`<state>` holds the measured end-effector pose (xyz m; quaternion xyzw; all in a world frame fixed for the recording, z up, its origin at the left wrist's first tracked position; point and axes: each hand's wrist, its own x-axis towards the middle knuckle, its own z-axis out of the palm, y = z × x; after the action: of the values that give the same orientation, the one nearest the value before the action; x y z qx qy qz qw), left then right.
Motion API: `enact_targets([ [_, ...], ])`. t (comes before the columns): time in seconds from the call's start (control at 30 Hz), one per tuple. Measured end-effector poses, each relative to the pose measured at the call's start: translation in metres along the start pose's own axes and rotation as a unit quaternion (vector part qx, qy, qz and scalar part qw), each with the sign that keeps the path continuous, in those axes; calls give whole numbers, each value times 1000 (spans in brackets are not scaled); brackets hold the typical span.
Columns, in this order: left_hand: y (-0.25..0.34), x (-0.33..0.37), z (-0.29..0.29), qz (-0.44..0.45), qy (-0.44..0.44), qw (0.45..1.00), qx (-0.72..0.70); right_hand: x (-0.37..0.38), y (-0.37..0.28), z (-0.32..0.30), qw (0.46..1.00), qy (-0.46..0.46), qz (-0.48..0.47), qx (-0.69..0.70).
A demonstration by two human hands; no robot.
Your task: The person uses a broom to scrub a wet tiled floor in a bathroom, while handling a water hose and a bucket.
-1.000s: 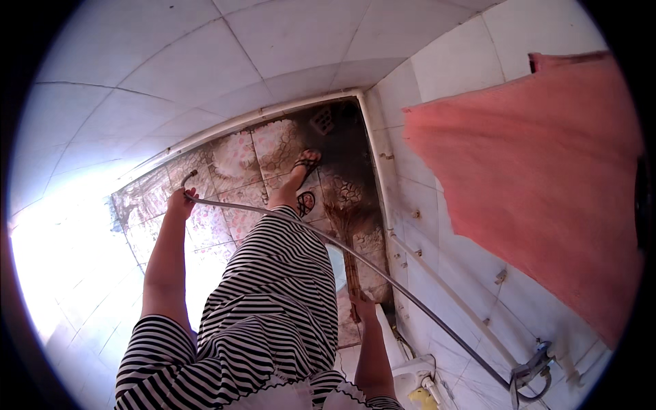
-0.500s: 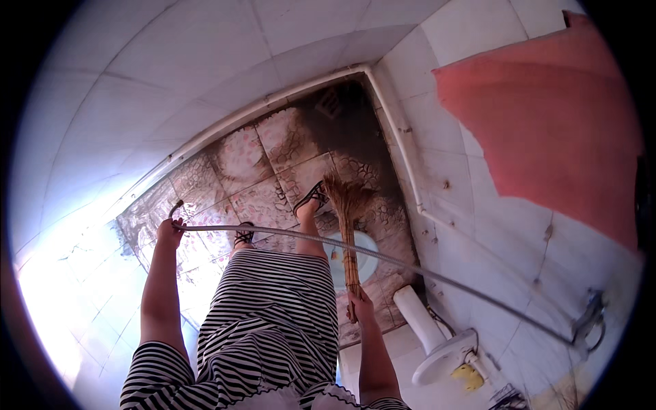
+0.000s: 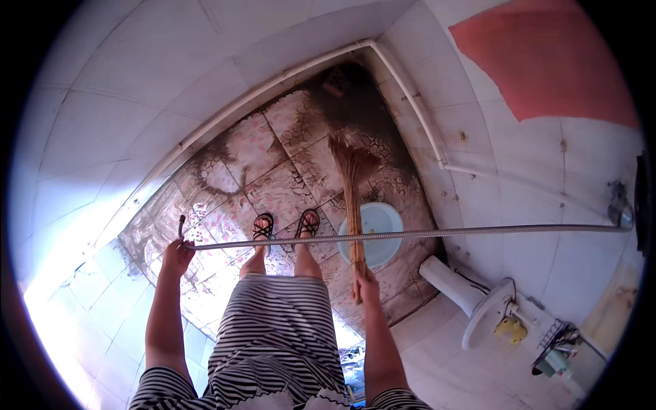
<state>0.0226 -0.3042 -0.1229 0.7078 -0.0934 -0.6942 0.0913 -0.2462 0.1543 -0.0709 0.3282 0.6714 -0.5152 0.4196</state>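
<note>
My left hand (image 3: 178,256) is closed round a grey flexible shower hose (image 3: 301,240) near its free end, which sticks up past my fingers. From there the hose stretches taut across the view to a metal fitting on the right wall. My right hand (image 3: 367,283) grips the handle of a straw broom (image 3: 353,198), whose bristles fan out away from me over the dirty tiled floor. The hose crosses the broom's handle; I cannot tell whether they touch. Beside the broom stands a pale blue basin (image 3: 383,222), partly hidden by the handle.
Patterned floor tiles (image 3: 273,184) carry dark grime, heaviest in the far corner. A white pipe (image 3: 273,72) runs along the walls. At right are a white pedestal sink (image 3: 478,318) with a yellow cloth (image 3: 510,331), a metal wall fitting (image 3: 620,208) and a red sheet (image 3: 540,58).
The view has shifted and turned, bringing more of the sink into sight. My forward foot has stepped back, so both sandals now stand side by side. Both hands keep their holds.
</note>
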Motion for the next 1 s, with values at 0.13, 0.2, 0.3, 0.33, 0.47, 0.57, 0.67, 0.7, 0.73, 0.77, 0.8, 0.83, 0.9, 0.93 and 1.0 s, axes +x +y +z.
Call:
enact_targets([
  [0.13, -34, 24, 4, 3, -34, 999, 15, 96, -45, -14, 997, -25, -17, 68],
  [0.2, -20, 67, -82, 135, -122, 964, 192, 138, -101, 36, 989, -120, -23, 78],
  [0.3, -61, 50, -18, 111, -109, 960, 231, 217, -170, 17, 996, -64, -61, -23],
  [0.33, -72, 27, 18, 59, -70, 985, 148, 230, -191, 15, 996, -51, -64, -30],
  [0.47, -90, 18, 47, 16, -30, 998, 45, 274, -230, 12, 994, -108, 21, 3],
  [0.57, -99, 5, 63, 24, -15, 997, 74, 270, -204, 0, 992, -90, 71, 44],
  [0.67, -103, 10, 76, 29, -47, 994, 95, 250, -169, -38, 988, -124, 61, 73],
  [0.7, -105, 6, 84, 27, -45, 993, 105, 244, -160, -58, 981, -130, 107, 96],
  [0.73, -106, 4, 92, 28, -45, 992, 114, 238, -148, -70, 981, -128, 104, 100],
  [0.77, -107, 9, 89, 27, -57, 991, 116, 230, -135, -81, 986, -91, 80, 110],
  [0.8, -108, 10, 95, 27, -62, 991, 119, 222, -127, -91, 989, -55, 56, 121],
  [0.83, -109, 8, 98, 25, -63, 990, 127, 212, -122, -100, 989, -55, 56, 125],
  [0.9, -110, 4, 107, 19, -56, 988, 140, 190, -118, -120, 984, -106, 89, 111],
  [0.93, -110, 3, 110, 19, -58, 988, 144, 181, -113, -125, 984, -103, 88, 115],
  [1.0, -110, 2, 118, 20, -75, 983, 164, 168, -104, -128, 985, -135, 46, 93],
])
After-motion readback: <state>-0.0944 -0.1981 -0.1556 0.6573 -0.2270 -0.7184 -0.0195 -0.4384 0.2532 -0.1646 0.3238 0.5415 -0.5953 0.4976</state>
